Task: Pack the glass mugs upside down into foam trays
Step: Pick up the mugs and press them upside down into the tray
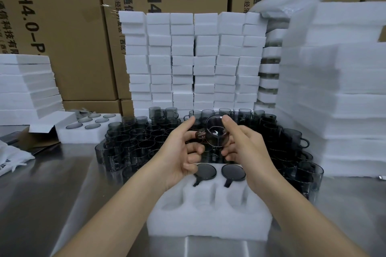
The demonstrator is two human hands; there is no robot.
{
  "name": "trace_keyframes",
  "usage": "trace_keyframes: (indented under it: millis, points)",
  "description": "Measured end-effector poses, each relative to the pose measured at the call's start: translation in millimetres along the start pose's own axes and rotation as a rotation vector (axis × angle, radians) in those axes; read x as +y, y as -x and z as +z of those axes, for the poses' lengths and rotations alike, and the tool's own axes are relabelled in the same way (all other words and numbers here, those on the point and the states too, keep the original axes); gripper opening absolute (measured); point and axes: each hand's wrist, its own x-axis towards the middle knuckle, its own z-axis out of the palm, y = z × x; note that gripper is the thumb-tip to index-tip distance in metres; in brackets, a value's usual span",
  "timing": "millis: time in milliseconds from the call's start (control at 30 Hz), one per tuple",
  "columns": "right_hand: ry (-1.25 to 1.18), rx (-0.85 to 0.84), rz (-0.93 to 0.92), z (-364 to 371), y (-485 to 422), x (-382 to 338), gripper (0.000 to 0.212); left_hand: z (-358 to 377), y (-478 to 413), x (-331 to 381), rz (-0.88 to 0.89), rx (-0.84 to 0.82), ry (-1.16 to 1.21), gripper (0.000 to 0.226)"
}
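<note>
Here, holding a smoky glass mug (pixel 216 132) aloft over the near foam tray (pixel 208 215), gripped from both sides: by the left hand (pixel 181 152) at the handle side, by the right hand (pixel 246 146) around the body, thumbs raised. Tilted, one round end apparently toward the camera, though hard to judge through the glass. Seated upside down in the tray's far row, side by side: two mugs (pixel 205 171). Behind, crowding the steel table (pixel 62 194), loose mugs (pixel 133 142); beyond those, stacked foam blocks (pixel 194 58).
</note>
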Motion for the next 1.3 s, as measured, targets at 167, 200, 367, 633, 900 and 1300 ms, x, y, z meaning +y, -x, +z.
trace_keyframes:
  millis: [167, 200, 367, 633, 900, 1300]
  points:
    - [0.009, -0.059, -0.093, 3, 3, -2, 0.029, -1, 0, 2, 0.181, 0.057, -0.060, 0.048]
    - [0.007, -0.075, -0.102, 2, 3, -2, 0.025, -1, 1, 1, 0.212, 0.058, -0.067, 0.041]
    - [-0.033, -0.158, -0.119, 1, 4, -2, 0.035, -4, 3, 1, 0.289, 0.076, -0.084, 0.033]
    - [-0.165, -0.248, -0.030, -2, -2, -1, 0.040, -2, 4, 1, 0.346, 0.104, -0.115, 0.025]
    - [-0.101, -0.200, -0.096, 0, -1, 3, 0.049, 3, 10, 0, 0.346, 0.038, -0.087, 0.033]
    - [0.103, -0.164, -0.196, 4, 5, 4, 0.049, 7, 9, -4, 0.251, -0.102, -0.022, 0.038]
